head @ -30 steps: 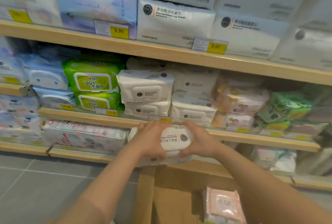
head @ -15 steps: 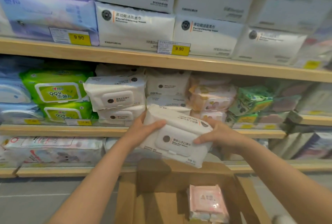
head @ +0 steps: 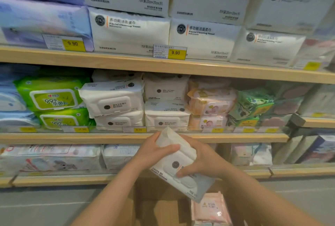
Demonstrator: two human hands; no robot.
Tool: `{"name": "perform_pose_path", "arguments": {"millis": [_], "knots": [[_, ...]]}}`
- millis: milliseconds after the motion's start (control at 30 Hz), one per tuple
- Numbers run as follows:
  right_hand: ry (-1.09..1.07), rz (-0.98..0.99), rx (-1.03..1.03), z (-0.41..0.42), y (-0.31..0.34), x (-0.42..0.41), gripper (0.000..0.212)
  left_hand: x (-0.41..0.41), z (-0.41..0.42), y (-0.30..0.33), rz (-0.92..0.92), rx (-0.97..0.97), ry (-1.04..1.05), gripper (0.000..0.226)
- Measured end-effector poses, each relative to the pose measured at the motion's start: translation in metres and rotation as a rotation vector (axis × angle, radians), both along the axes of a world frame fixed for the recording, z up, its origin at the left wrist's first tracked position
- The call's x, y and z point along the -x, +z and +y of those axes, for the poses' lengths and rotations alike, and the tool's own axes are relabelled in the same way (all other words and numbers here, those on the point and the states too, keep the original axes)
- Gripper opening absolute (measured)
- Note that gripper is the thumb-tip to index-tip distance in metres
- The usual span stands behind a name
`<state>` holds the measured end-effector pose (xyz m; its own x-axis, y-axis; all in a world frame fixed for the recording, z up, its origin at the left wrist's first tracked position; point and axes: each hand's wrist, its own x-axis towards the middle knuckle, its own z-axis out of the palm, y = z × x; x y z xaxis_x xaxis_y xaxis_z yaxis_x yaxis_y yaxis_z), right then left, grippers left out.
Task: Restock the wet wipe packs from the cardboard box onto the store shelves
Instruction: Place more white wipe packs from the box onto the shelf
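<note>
Evidently soft and yielding, the white wet wipe pack (head: 178, 164), held tilted above the cardboard box (head: 145, 207), is clasped by left hand (head: 155, 151) and right hand (head: 201, 162); grasp its firmer sides.

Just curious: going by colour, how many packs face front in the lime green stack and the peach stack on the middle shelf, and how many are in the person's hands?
Lime green packs: 2
Peach packs: 2
White pack, held by left hand and right hand: 1
Total: 5
</note>
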<state>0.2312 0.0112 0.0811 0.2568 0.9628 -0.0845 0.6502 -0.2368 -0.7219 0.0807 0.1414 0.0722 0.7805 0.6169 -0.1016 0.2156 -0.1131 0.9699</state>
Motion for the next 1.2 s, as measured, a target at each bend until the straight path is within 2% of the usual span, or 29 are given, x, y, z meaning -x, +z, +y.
{"name": "perform_pose_path", "arguments": {"millis": [100,167,267,367,433,500,633,767,933,1067,1200], "knots": [[-0.073,-0.061,-0.012,0.006,-0.007,0.001,0.099,0.003,0.007,0.005,0.073,-0.161,-0.016,0.059],[-0.110,-0.137,0.006,0.012,-0.004,-0.001,0.103,0.012,0.024,0.012,0.105,-0.433,0.081,0.063],[-0.142,-0.274,0.044,0.024,0.004,-0.009,0.111,0.031,0.066,0.032,0.157,-0.897,0.341,0.066],[-0.163,-0.391,0.034,0.041,0.019,-0.015,0.109,0.039,0.115,0.045,0.370,-1.143,0.454,0.070],[-0.167,-0.481,0.006,0.058,0.032,-0.015,0.107,0.036,0.137,0.047,0.564,-1.155,0.443,0.073],[-0.167,-0.579,-0.026,0.080,0.047,-0.013,0.105,0.033,0.144,0.043,0.670,-1.155,0.448,0.077],[-0.187,-0.802,-0.106,0.128,0.072,-0.007,0.103,0.032,0.147,0.032,0.668,-1.217,0.490,0.081],[-0.151,-0.940,-0.015,0.150,0.083,-0.025,0.101,0.031,0.152,0.029,0.634,-1.247,0.493,0.084],[-0.240,-0.918,0.026,0.164,0.066,-0.044,0.100,0.028,0.154,0.023,0.620,-1.291,0.518,0.088],[-0.121,-0.933,-0.007,0.183,0.065,-0.048,0.099,0.029,0.156,0.020,0.603,-1.303,0.533,0.091],[-0.079,-0.777,0.014,0.189,0.068,-0.058,0.102,0.029,0.156,0.019,0.588,-1.307,0.534,0.092]]}}
